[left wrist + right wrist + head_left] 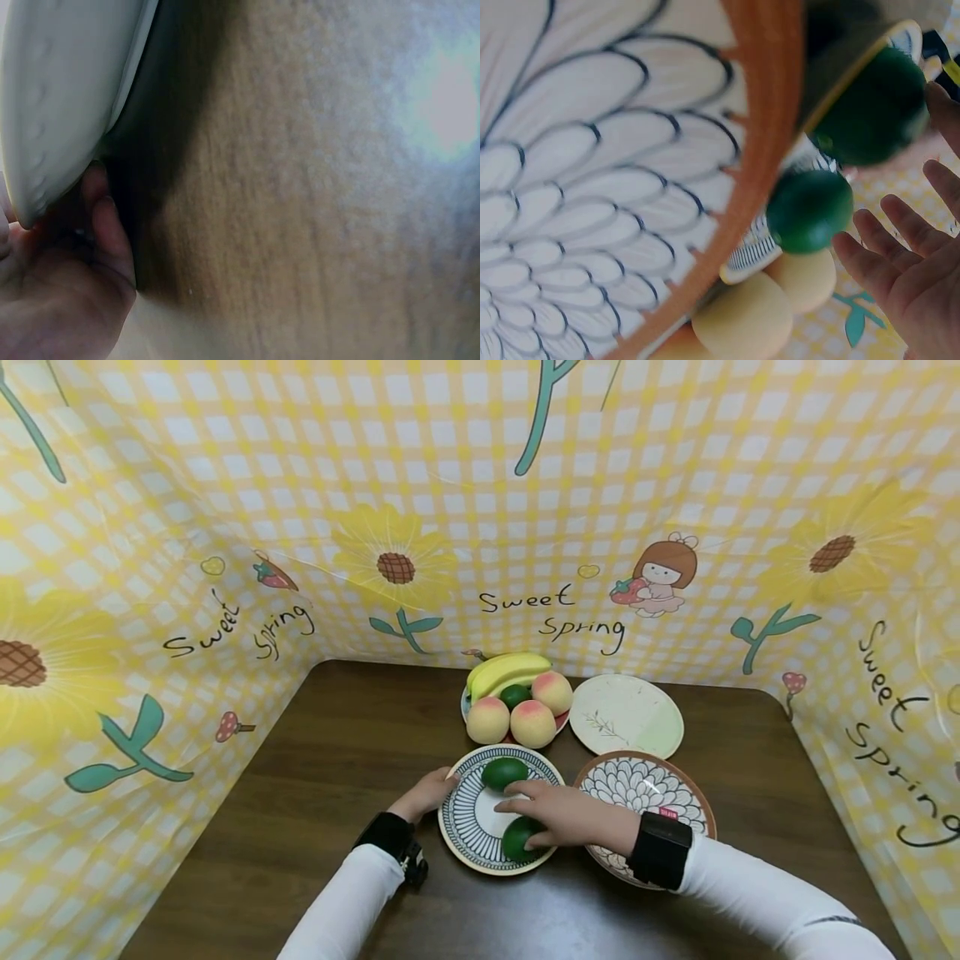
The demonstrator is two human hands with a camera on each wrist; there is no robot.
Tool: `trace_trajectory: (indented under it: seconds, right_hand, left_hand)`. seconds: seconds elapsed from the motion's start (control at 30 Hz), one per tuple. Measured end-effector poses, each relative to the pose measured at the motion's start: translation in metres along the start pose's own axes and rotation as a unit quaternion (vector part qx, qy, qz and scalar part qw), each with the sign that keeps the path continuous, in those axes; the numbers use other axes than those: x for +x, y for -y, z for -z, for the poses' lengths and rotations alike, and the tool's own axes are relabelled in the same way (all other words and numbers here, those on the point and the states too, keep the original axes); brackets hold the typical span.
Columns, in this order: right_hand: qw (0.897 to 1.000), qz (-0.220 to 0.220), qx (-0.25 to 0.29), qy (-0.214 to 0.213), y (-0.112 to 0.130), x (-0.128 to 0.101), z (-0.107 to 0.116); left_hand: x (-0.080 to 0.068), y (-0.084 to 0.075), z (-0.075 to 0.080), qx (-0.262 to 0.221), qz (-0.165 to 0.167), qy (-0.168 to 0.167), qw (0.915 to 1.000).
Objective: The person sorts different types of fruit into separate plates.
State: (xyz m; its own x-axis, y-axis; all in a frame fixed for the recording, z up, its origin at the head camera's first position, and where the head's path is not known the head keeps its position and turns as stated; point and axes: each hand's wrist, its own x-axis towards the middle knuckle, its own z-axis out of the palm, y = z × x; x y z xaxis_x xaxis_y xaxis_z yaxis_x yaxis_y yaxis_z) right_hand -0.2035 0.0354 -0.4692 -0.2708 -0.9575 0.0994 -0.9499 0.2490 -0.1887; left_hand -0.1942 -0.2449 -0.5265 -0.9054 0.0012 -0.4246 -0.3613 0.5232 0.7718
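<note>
Two limes on a striped plate

Head view: left hand (426, 793) steadies the striped plate's (465, 822) rim; right hand (562, 814) rests with relaxed fingers over the near lime (517, 839), far lime (504, 772) beyond.
Left wrist view: fingers (105, 225) curl under the rim.
Right wrist view: fingers (900, 247) spread beside both limes.

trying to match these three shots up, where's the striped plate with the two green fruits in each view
Head: the striped plate lies front centre on the table, a hand at each side.
Left wrist: only its pale underside shows, upper left, above the left hand's fingers.
Right wrist: its striped rim peeks out mid-frame beside the flower-patterned plate.
Shared landmark: the plate's own rim.
</note>
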Motion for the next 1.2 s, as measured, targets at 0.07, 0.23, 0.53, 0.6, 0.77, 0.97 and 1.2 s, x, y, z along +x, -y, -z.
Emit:
trace_trajectory:
  seconds: [0.07,0.23,0.53,0.6,0.77,0.97,1.2]
  right_hand:
    - [1.0,-0.004,-0.001,-0.019,-0.001,-0.002,0.006]
    - [0.998,-0.038,0.001,-0.044,-0.005,-0.011,0.023]
    - [0.992,-0.066,-0.001,-0.108,-0.021,-0.034,0.054]
    - [0.989,-0.087,0.009,-0.117,-0.028,-0.036,0.062]
    - [0.975,-0.168,0.03,-0.139,-0.046,-0.04,0.081]
    - [0.961,-0.216,0.061,-0.16,-0.059,-0.042,0.097]
    - [0.965,-0.205,0.075,-0.142,-0.075,-0.02,0.101]
  left_hand:
    - [0.001,0.0,0.0,0.001,0.0,0.001,1.0]
    - [-0.001,0.0,0.0,-0.003,-0.006,-0.003,1.0]
    - [-0.002,0.004,0.003,0.001,-0.006,-0.01,0.9999]
    - [-0.002,0.003,0.003,0.002,-0.002,-0.011,0.9999]
    - [-0.002,0.0,0.003,0.008,-0.004,-0.015,0.9998]
    - [0.0,-0.002,-0.001,0.005,-0.014,-0.01,0.9998]
    - [-0.001,-0.002,-0.002,0.001,-0.014,-0.007,0.9999]
